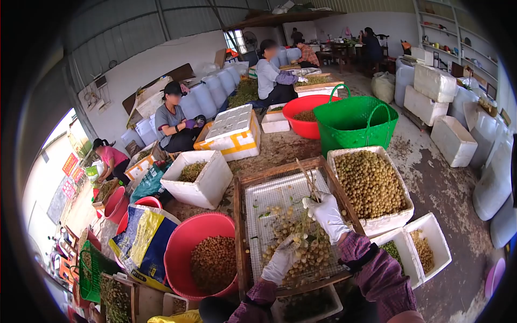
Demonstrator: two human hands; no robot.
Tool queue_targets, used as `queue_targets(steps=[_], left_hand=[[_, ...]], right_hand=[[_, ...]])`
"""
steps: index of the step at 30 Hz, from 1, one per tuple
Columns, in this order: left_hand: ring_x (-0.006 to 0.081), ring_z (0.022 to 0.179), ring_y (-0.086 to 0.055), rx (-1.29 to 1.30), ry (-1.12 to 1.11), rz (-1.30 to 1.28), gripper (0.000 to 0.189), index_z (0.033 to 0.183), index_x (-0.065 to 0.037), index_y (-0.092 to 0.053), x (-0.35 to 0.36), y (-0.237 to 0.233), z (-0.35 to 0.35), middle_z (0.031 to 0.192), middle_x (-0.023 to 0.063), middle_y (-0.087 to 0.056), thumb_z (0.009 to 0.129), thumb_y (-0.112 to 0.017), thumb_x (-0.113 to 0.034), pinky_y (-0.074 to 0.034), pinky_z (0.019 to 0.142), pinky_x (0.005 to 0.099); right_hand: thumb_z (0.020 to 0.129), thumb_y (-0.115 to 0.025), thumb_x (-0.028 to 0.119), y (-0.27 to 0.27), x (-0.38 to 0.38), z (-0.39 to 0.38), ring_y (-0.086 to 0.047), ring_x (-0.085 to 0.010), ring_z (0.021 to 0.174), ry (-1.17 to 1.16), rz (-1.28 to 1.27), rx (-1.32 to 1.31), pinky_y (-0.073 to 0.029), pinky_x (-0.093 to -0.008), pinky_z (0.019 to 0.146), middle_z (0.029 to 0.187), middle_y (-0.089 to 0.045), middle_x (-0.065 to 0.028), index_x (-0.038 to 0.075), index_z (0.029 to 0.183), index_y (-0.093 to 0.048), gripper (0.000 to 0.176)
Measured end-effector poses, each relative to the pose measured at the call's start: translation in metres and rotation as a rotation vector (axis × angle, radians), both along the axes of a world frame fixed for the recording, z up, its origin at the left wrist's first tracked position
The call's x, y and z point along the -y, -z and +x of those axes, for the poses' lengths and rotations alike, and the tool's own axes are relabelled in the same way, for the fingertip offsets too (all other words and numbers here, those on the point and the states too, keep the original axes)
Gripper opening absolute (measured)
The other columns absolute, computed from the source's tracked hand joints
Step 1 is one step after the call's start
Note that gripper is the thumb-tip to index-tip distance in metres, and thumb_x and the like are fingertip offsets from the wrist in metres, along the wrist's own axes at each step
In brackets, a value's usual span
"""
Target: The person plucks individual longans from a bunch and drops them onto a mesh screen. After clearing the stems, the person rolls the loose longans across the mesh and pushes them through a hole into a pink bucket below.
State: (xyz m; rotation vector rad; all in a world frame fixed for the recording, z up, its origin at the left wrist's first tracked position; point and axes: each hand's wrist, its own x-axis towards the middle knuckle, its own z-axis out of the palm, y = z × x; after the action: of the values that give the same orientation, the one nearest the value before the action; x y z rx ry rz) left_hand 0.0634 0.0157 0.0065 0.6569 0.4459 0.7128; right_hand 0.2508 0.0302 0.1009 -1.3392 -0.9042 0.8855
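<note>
Green basket (355,121) stands well beyond the fingers, on the floor. Mesh tray (280,171), wooden frame, lies directly under both hands. Foam box (389,220), full of yellowish fruit, sits just right of the right fingers, touching the tray's edge. Red tub (183,232), also holding fruit, is left of the left fingers, beside the tray.

Right hand (327,215), white glove: fingers closed around the bunch (308,245) at its top, stalk (308,180) sticking up past them. Left hand (279,262), white glove: fingers pinched together on the bunch's lower fruit. The bunch hangs between the hands, over the mesh. Loose fruit (277,215) lies on the mesh just beyond the left fingers.
</note>
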Motion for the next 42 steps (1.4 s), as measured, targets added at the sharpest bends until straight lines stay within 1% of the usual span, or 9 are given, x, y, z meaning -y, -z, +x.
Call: queue_targets(steps=[4, 10, 13, 16, 19, 27, 30, 34, 42], left_hand=[[0.0187, 0.087, -0.060, 0.070, 0.195, -0.013, 0.029, 0.121, -0.003, -0.053, -0.006, 0.024, -0.009, 0.108, 0.0085, -0.061, 0.093, -0.055, -0.012, -0.055, 0.068, 0.0345], [0.0153, 0.082, -0.058, -0.024, -0.204, -0.144, 0.030, 0.121, -0.004, -0.054, -0.005, 0.001, -0.004, 0.105, 0.0063, -0.061, 0.093, -0.056, -0.016, -0.055, 0.073, 0.0368], [0.0152, 0.088, -0.058, 0.016, -0.101, 0.028, 0.032, 0.123, -0.004, -0.054, -0.005, -0.016, 0.002, 0.106, 0.0064, -0.060, 0.094, -0.055, -0.017, -0.054, 0.078, 0.0376], [0.0155, 0.093, -0.057, -0.220, 0.028, 0.244, 0.035, 0.126, -0.005, -0.052, 0.002, -0.034, 0.016, 0.106, 0.0057, -0.059, 0.094, -0.055, -0.016, -0.055, 0.080, 0.0384], [0.0173, 0.101, -0.057, -0.225, -0.019, 0.180, 0.038, 0.129, -0.007, -0.048, 0.008, -0.028, 0.024, 0.111, 0.0048, -0.059, 0.094, -0.055, -0.019, -0.053, 0.084, 0.0375], [0.0112, 0.087, -0.058, -0.256, -0.136, 0.250, 0.034, 0.123, -0.011, -0.055, 0.014, -0.020, 0.029, 0.105, 0.0033, -0.060, 0.089, -0.061, -0.007, -0.056, 0.070, 0.0295], [0.0098, 0.071, -0.057, -0.316, -0.108, 0.153, 0.030, 0.118, -0.008, -0.056, 0.012, -0.016, 0.025, 0.100, 0.0031, -0.063, 0.089, -0.061, -0.007, -0.054, 0.062, 0.0267], [0.0097, 0.061, -0.056, -0.166, -0.138, -0.049, 0.026, 0.114, -0.005, -0.058, 0.006, -0.012, 0.012, 0.097, 0.0043, -0.066, 0.089, -0.062, -0.008, -0.051, 0.053, 0.0239], [0.0096, 0.065, -0.053, -0.422, 0.116, 0.049, 0.026, 0.113, -0.005, -0.058, 0.010, -0.019, -0.010, 0.099, 0.0044, -0.065, 0.093, -0.058, -0.022, -0.044, 0.053, 0.0230]], right_hand=[[0.077, -0.060, -0.006, -0.001, -0.005, 0.016, -0.052, -0.0105, 0.048, 0.056, 0.105, -0.034, -0.038, -0.0235, 0.039, 0.072, -0.064, -0.0087, -0.007, 0.087, -0.062, 0.011], [0.085, -0.064, 0.006, -0.009, -0.004, 0.029, -0.051, -0.0083, 0.046, 0.030, 0.064, -0.111, -0.037, -0.0209, 0.038, 0.067, -0.062, -0.0061, -0.005, 0.085, -0.064, 0.011], [0.083, -0.068, 0.010, -0.022, 0.005, 0.015, -0.051, -0.0079, 0.046, 0.015, -0.022, -0.064, -0.036, -0.0215, 0.038, 0.065, -0.061, -0.0054, -0.004, 0.084, -0.064, 0.014], [0.081, -0.073, 0.012, -0.013, 0.003, 0.010, -0.049, -0.0073, 0.044, -0.004, -0.010, 0.000, -0.037, -0.0226, 0.039, 0.061, -0.060, -0.0042, -0.005, 0.090, -0.065, 0.021], [0.080, -0.074, 0.014, -0.004, 0.000, 0.010, -0.046, -0.0074, 0.043, -0.025, 0.004, 0.021, -0.035, -0.0235, 0.040, 0.056, -0.057, -0.0027, -0.006, 0.102, -0.062, 0.032], [0.080, -0.074, 0.015, -0.016, 0.007, 0.006, -0.046, -0.0077, 0.043, 0.000, -0.069, 0.045, -0.036, -0.0235, 0.041, 0.055, -0.055, -0.0012, -0.006, 0.108, -0.061, 0.037], [0.081, -0.073, 0.015, -0.011, 0.007, 0.007, -0.051, -0.0094, 0.048, -0.084, -0.076, 0.002, -0.038, -0.0241, 0.041, 0.062, -0.059, -0.0017, -0.001, 0.095, -0.065, 0.023], [0.080, -0.073, 0.016, -0.005, 0.000, 0.017, -0.052, -0.0090, 0.050, -0.436, -0.192, -0.052, -0.040, -0.0226, 0.043, 0.069, -0.061, -0.0008, 0.001, 0.105, -0.064, 0.030], [0.084, -0.070, 0.018, -0.016, 0.006, 0.021, -0.046, -0.0068, 0.049, -0.308, -0.149, 0.110, -0.037, -0.0226, 0.044, 0.059, -0.052, 0.0016, 0.003, 0.119, -0.060, 0.040]])
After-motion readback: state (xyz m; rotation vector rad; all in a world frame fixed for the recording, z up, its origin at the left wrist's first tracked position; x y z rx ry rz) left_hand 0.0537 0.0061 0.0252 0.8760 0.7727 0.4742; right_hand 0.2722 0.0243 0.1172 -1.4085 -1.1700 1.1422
